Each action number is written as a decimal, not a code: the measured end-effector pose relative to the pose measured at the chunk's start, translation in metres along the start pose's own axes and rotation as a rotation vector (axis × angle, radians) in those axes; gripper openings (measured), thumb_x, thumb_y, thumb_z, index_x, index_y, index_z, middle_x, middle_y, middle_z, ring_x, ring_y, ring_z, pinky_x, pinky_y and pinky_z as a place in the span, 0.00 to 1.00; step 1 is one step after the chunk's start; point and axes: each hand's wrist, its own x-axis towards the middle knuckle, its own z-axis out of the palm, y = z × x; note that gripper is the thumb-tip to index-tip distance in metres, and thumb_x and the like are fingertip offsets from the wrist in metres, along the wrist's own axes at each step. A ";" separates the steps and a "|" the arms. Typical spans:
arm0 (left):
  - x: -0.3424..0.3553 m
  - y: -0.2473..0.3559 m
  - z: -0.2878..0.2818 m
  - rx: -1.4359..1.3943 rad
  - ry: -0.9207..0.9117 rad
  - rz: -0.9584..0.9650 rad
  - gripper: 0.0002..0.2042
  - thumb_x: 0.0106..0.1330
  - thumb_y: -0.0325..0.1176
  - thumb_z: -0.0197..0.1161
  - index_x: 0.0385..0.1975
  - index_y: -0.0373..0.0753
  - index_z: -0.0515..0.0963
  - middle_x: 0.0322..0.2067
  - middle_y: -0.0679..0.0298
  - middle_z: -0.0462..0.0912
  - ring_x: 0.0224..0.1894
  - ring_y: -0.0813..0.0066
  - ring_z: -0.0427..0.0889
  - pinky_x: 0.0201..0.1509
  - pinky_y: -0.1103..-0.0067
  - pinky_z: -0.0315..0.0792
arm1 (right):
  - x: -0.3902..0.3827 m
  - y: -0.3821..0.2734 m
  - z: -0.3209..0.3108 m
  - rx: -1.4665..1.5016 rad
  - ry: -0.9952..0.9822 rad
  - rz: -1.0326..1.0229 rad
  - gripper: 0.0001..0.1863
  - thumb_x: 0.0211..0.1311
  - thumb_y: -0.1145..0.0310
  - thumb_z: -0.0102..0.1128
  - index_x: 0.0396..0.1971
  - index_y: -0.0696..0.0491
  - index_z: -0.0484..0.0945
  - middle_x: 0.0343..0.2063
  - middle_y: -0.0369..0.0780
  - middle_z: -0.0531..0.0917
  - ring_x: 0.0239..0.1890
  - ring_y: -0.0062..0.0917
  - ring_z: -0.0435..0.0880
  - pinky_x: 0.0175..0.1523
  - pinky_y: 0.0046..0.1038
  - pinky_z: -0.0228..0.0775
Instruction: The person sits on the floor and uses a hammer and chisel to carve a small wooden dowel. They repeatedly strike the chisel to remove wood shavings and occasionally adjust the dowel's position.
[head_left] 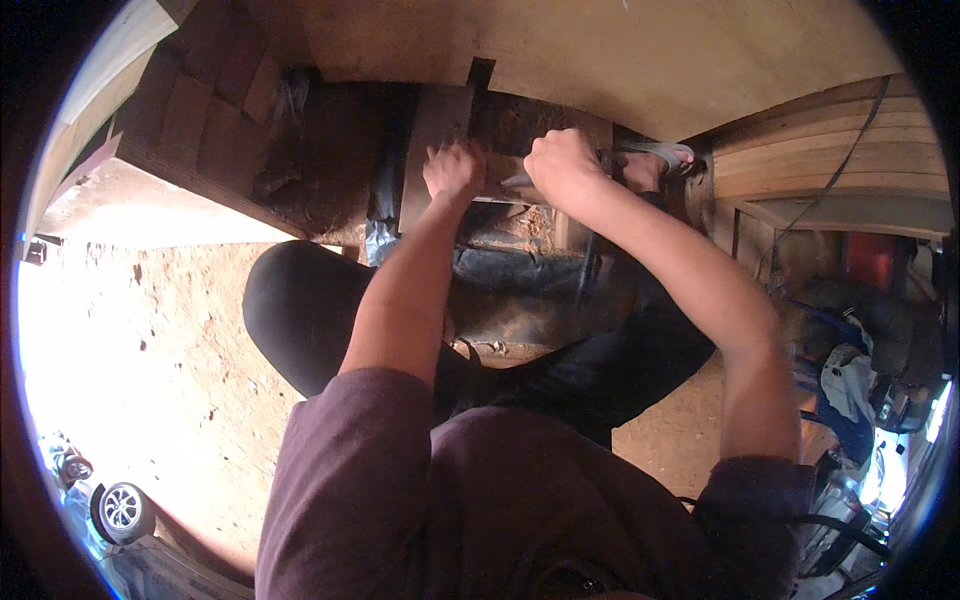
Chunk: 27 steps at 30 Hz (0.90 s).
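Observation:
My left hand (455, 172) has its fingers bent over the left end of a small wooden piece (505, 166), pressing it against an upright brown board (427, 130). To its right, my right hand (562, 162) is closed in a fist. A short pointed grey thing (517, 182) shows at the fist's left side, next to the wood; its kind cannot be made out. What lies inside the fist is hidden. Pale wood shavings (535, 225) lie just below the hands, by a dark rounded surface (520, 280).
A large pale wooden panel (620, 50) overhangs the far side. Stacked wood blocks (205, 110) stand at far left. A sandaled foot (645, 165) is right of my fist. A dark cable (850, 150) hangs before the boards at right. A car wheel (124, 508) shows at lower left.

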 end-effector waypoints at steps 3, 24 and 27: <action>0.000 -0.007 0.006 0.037 0.106 0.073 0.22 0.70 0.47 0.48 0.42 0.35 0.83 0.47 0.48 0.83 0.55 0.45 0.78 0.56 0.59 0.74 | 0.006 0.003 0.001 0.049 0.007 -0.038 0.08 0.57 0.71 0.62 0.31 0.51 0.89 0.34 0.41 0.89 0.42 0.33 0.89 0.43 0.34 0.83; 0.004 -0.011 0.014 0.021 -0.021 0.029 0.24 0.70 0.50 0.46 0.47 0.36 0.80 0.49 0.44 0.81 0.55 0.44 0.78 0.60 0.57 0.71 | -0.009 0.035 0.079 0.174 0.227 -0.026 0.10 0.60 0.69 0.57 0.40 0.51 0.82 0.25 0.49 0.85 0.33 0.45 0.88 0.37 0.46 0.81; 0.004 -0.009 0.014 -0.086 0.036 -0.011 0.24 0.70 0.50 0.47 0.49 0.37 0.80 0.49 0.47 0.82 0.55 0.45 0.78 0.60 0.56 0.71 | -0.011 0.035 0.077 0.214 0.130 0.022 0.11 0.61 0.71 0.57 0.43 0.52 0.82 0.29 0.48 0.86 0.38 0.42 0.88 0.42 0.44 0.82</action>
